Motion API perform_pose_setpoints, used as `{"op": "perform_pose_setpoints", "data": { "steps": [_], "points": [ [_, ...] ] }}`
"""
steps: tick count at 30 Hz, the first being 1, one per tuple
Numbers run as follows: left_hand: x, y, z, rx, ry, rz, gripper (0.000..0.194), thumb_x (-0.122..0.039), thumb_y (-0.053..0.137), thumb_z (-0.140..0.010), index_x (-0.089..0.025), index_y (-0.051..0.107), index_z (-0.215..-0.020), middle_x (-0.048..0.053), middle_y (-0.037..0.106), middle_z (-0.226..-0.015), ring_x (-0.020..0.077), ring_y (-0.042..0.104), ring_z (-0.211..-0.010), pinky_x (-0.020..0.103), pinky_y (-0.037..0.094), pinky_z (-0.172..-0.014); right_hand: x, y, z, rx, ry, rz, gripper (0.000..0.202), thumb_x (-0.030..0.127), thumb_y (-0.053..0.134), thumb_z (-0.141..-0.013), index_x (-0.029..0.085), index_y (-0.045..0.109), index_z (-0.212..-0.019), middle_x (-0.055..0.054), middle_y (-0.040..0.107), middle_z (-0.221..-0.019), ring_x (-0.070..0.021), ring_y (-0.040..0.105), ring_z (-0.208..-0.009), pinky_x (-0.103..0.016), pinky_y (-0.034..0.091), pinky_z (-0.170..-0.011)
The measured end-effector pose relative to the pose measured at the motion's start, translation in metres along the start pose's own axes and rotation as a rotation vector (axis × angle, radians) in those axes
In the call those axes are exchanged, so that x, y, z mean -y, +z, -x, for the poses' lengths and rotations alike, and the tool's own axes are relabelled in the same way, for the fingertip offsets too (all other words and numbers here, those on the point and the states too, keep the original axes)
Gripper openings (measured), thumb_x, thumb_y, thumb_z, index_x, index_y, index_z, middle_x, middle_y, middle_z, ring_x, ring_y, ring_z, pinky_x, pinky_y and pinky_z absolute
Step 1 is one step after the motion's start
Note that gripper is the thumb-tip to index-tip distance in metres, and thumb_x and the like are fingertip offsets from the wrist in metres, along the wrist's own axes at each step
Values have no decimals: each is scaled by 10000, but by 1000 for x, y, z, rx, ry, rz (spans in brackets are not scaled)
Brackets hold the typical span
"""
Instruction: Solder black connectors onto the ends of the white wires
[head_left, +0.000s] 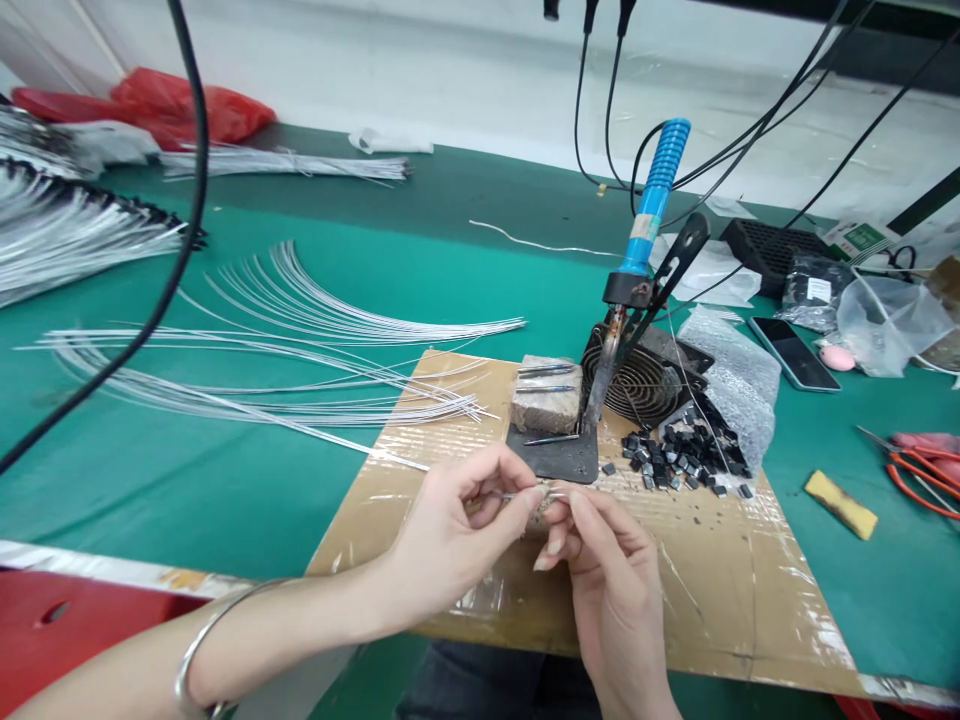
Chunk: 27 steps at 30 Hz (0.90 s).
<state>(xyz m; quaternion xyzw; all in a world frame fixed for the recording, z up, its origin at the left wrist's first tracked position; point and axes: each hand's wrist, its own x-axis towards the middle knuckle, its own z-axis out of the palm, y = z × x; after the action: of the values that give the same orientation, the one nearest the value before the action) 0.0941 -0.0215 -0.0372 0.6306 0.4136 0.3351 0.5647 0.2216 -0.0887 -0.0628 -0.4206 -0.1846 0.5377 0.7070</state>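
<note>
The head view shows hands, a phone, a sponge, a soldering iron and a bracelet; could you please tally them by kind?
Left hand and right hand: 2
Phone: 1
Sponge: 1
Soldering iron: 1
Bracelet: 1
Total: 6

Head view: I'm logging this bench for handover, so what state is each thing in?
Left hand: pinching a thin strand
Right hand: pinching that strand
Blue-handled soldering iron: tilted, tip down
Smartphone: lying flat, screen dark
Yellow sponge: stained dark
White wires: loose, fanned out
Small black pieces: loosely heaped
Orange-handled tool: lying; open or shut unclear
</note>
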Motion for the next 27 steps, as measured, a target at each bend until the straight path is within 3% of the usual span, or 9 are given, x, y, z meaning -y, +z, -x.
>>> {"op": "perform_pose_setpoints", "data": {
  "steps": [6, 16, 21, 27],
  "points": [
    [-1, 1, -1, -2, 6, 53, 205, -321, 683, -845, -159, 616, -738, 4, 649, -652, 101, 550, -572, 189, 429, -534, 0, -4, -1, 13, -23, 58, 188, 383, 913, -755, 217, 867, -832, -26, 783, -702, -86, 659, -511, -158, 603, -534],
    [5, -2, 1, 5, 44, -94, 226, -357, 639, -882, -167, 633, -758, -4, 567, -624, 112, 465, -553, 219, 341, -493, 0, -12, 1, 59, -78, 202, 133, 348, 817, -875, 219, 851, -872, -20, 772, -701, -115, 683, -531, -211, 627, -560],
    [8, -3, 3, -1, 91, -117, 212, -339, 669, -889, -169, 644, -764, 0, 585, -639, 108, 489, -547, 213, 356, -489, 4, -13, 2, 45, -44, 193, 138, 336, 822, -865, 200, 841, -846, -23, 771, -723, -113, 668, -534, -230, 635, -557],
    [9, -4, 4, 37, 128, -122, 199, -322, 666, -905, -166, 660, -782, 14, 621, -661, 113, 520, -563, 202, 370, -479, 14, -20, -5, 161, 76, 157, 111, 308, 847, -836, 198, 838, -820, -12, 766, -717, -94, 661, -526, -195, 612, -534]
  ]
}}
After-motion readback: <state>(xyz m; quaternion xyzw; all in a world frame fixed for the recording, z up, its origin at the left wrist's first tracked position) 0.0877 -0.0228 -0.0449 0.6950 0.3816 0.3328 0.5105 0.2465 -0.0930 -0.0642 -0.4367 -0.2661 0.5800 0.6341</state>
